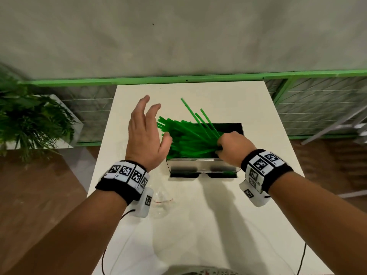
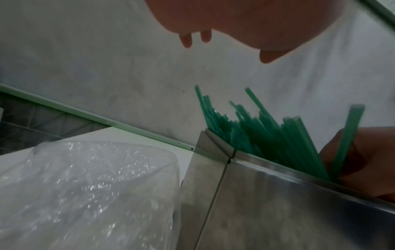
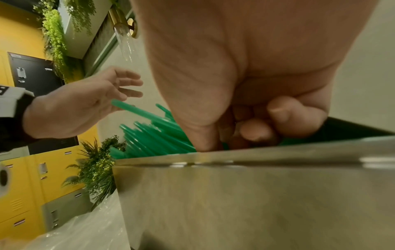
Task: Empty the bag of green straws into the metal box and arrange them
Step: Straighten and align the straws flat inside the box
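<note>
Green straws (image 1: pixel 188 135) lie heaped in the open metal box (image 1: pixel 200 165) at the middle of the white table, their left ends fanning out over its left rim and a few pointing up toward the far side. My right hand (image 1: pixel 228 143) reaches into the box's right half, fingers curled around the straws' right ends (image 3: pixel 158 135). My left hand (image 1: pixel 151 124) hovers open just left of the box, fingers straight, thumb near the protruding straw tips. The empty clear bag (image 1: pixel 160 205) lies on the table below my left wrist, also shown in the left wrist view (image 2: pixel 85 186).
The white table (image 1: pixel 198 225) ends close behind the box at a green rail (image 1: pixel 178 79). A potted plant (image 1: pixel 29 120) stands off the table's left side. Yellow lockers (image 3: pixel 19 194) show in the right wrist view.
</note>
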`<state>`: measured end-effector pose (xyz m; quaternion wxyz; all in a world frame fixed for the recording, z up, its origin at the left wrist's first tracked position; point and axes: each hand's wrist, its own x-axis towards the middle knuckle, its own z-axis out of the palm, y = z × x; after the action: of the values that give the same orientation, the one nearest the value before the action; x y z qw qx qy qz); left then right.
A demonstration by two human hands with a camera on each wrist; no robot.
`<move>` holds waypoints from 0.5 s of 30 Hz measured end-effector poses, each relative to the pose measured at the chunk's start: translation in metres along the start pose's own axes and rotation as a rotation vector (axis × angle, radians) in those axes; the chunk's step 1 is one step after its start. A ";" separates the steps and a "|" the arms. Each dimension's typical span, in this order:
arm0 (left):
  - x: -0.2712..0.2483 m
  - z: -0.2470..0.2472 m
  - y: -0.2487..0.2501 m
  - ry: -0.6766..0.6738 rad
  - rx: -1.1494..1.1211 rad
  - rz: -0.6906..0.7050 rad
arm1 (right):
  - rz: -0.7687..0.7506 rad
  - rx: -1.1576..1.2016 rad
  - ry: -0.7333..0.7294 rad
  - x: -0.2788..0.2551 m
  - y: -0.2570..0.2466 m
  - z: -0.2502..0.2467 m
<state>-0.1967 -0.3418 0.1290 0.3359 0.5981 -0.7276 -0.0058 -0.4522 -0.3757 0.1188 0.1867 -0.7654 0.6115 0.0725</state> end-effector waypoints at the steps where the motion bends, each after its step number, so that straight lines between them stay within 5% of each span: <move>1: 0.004 -0.001 0.000 -0.047 -0.010 0.001 | 0.009 0.018 0.008 -0.001 0.001 0.000; 9: 0.035 0.016 0.013 -0.577 0.033 0.030 | -0.023 0.103 0.063 -0.001 0.002 0.007; 15: 0.039 0.016 -0.004 -0.478 -0.048 -0.082 | 0.046 0.088 0.121 0.005 0.005 0.014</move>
<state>-0.2034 -0.3832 0.1337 0.1678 0.6007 -0.7611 -0.1779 -0.4543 -0.3757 0.1034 0.1813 -0.7451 0.6419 0.0035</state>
